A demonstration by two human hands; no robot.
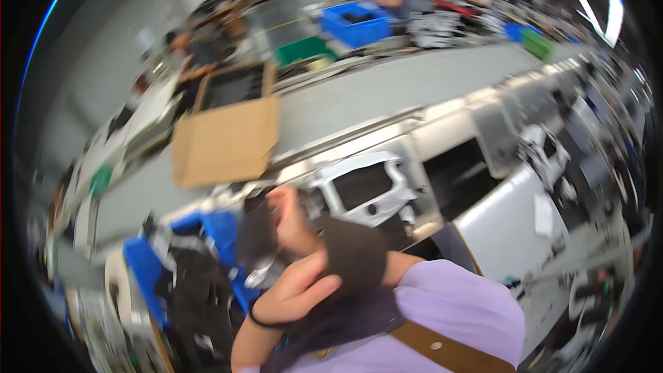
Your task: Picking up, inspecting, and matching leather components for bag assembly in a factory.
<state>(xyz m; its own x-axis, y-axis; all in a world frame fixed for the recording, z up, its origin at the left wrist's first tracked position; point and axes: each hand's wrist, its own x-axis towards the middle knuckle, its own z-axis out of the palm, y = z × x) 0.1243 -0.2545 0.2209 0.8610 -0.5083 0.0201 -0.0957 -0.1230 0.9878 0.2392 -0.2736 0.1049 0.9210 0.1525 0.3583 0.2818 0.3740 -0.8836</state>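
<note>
Motion smears both hands. My left hand (293, 297), with a black band at the wrist, is closed on the edge of a dark brown, flat flexible piece (358, 252). This piece lies across my right forearm and hides part of it. Farther forward, my right hand (293, 224) has bent fingers against a smaller dark piece (254, 235) and seems to hold it. Just beyond, to the right, sits a white frame-shaped piece (335, 190) around a dark panel (362, 186). Left of my hands, a blue bin (145, 273) holds dark pieces (197, 283).
A grey conveyor belt (387, 97) crosses ahead, with an open cardboard box (228, 141) on it. Beyond are a blue crate (356, 26) and a green tray (304, 52). A white panel (514, 217) stands at right. Several people work across the belt.
</note>
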